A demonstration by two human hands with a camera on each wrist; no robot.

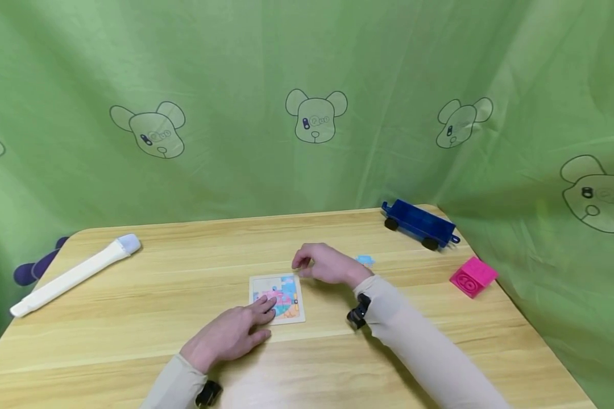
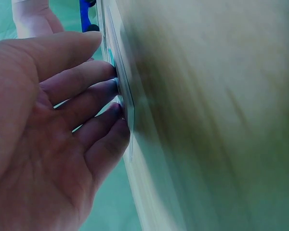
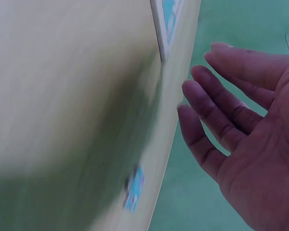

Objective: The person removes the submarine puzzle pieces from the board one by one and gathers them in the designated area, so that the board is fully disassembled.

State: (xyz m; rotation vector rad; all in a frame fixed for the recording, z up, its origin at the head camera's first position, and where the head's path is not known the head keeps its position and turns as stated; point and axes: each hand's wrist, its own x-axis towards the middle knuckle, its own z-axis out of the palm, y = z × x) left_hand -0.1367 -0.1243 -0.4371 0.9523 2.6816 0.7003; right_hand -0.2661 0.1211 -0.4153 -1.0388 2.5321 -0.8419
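A small jigsaw puzzle (image 1: 289, 309) in a pale square frame lies on the table, its picture in blue, pink and orange. Part of its upper left shows plain pale backing. My left hand (image 1: 231, 333) rests its fingertips on the puzzle's lower left, covering some of the picture; the fingers are nearly straight. Just off the frame's upper right corner, my right hand (image 1: 328, 263) hovers with loosely bent fingers. The right wrist view shows these fingers (image 3: 198, 98) with nothing between them. To the right of that hand lies a loose light-blue puzzle piece (image 1: 365, 260).
A white microphone-shaped object (image 1: 77, 278) lies at the table's left. At the back right stands a dark blue toy wagon (image 1: 419, 222) with black wheels, and nearer the right edge a pink block (image 1: 473, 276). A green curtain (image 1: 245, 170) hangs around the table.
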